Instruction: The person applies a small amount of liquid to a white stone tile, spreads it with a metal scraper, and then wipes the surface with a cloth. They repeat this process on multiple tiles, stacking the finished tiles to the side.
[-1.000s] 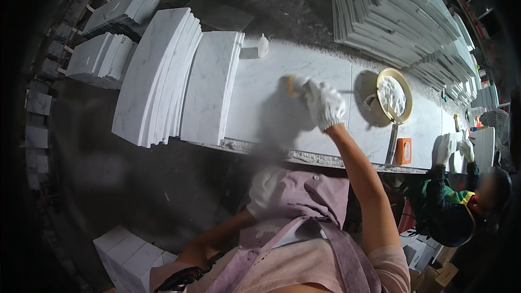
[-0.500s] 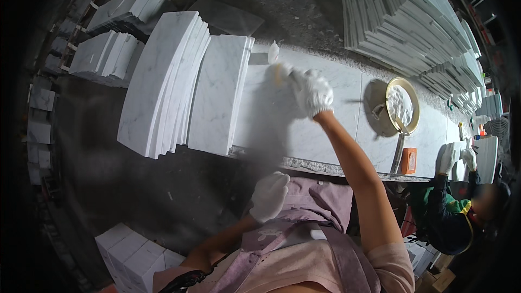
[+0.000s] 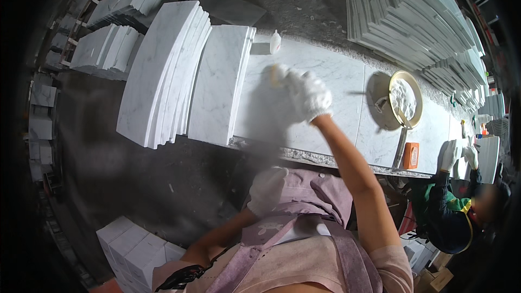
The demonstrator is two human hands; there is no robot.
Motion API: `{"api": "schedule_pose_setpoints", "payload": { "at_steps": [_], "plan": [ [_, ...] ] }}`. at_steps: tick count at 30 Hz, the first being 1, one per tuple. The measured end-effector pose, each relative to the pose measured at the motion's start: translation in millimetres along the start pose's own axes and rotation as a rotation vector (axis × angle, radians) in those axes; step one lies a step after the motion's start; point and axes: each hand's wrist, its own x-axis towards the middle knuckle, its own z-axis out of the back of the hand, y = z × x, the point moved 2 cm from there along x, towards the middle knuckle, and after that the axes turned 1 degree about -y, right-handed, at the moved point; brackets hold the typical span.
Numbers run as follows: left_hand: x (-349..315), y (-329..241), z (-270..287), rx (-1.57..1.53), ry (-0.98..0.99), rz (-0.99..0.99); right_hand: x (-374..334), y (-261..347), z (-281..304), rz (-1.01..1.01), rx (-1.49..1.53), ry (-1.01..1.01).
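My right hand (image 3: 308, 95), in a white knit glove, is closed over the pale marble slab (image 3: 331, 76) on the bench. A small yellowish object (image 3: 276, 74), too blurred to name, shows at its fingertips, above a dark smeared shadow. In front of my apron at waist height is my left hand (image 3: 267, 191), also gloved; it looks loosely open with nothing in it, though a grey haze dims it. A small white squeeze bottle (image 3: 275, 42) stands at the slab's far edge, beyond my right fingers.
Leaning marble slabs (image 3: 157, 76) stand left on the bench, with a tall slab stack (image 3: 407, 21) at far right. A bowl of white powder (image 3: 402, 100) with a scoop and an orange box (image 3: 411, 155) sit to the right. A gloved co-worker (image 3: 450, 206) works beyond.
My right hand has shifted slightly left with the yellowish object, staying over the slab. My left hand stays at my waist, now dimmer in the haze. The whole view has moved a little.
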Motion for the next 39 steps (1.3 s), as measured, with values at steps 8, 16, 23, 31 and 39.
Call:
{"api": "schedule_pose_setpoints", "payload": {
  "at_steps": [8, 16, 23, 31, 39],
  "plan": [
    [-33.1, 4.1, 24.6, 0.117, 0.029, 0.082, -35.7, -55.8, -16.3, -0.06, 0.367, -0.419],
    [-34.0, -27.6, 55.3, 0.018, 0.061, 0.192, -74.1, 10.4, -43.9, 0.111, -0.232, -0.254],
    [2.7, -94.3, 80.0, -0.15, -0.025, 0.236, -146.5, 114.8, -84.6, 0.168, 0.422, 0.162],
    [-12.7, -88.4, 70.7, -0.171, 0.143, 0.244, -72.0, -85.5, 10.4, -0.172, 0.691, -0.285],
    [-9.3, -90.4, 62.4, -0.18, 0.233, 0.208, -75.5, -31.5, -18.5, 0.138, 0.283, -0.413]
  ]
}}
